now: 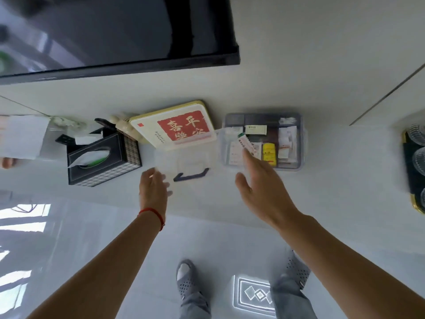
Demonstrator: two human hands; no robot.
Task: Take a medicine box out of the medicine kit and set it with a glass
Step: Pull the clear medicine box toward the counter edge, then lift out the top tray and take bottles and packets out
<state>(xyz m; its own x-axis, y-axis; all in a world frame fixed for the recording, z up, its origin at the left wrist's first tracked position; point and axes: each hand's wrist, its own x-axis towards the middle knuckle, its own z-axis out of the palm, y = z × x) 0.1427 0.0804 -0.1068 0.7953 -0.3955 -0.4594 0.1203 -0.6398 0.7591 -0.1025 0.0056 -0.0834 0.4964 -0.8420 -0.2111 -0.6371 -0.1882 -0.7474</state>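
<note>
The medicine kit (301,143), a clear plastic box, stands open on the white counter with several medicine boxes inside, among them a yellow box (269,153). A slim white box with a green end (245,141) sticks up tilted at the kit's left side. My right hand (259,187) reaches over the kit's near-left corner, fingers spread, with the fingertips at that slim box. The kit's clear lid (190,160) with its dark handle lies left of the kit. My left hand (153,189) grips the lid's near-left corner. Glasses (419,134) stand at the far right.
The glasses sit on a dark, gold-rimmed tray (406,143). A checked tissue box (103,162) and a cream tin with red characters (174,127) lie left of the lid. A black screen (115,42) hangs above. The counter's front edge runs below my hands.
</note>
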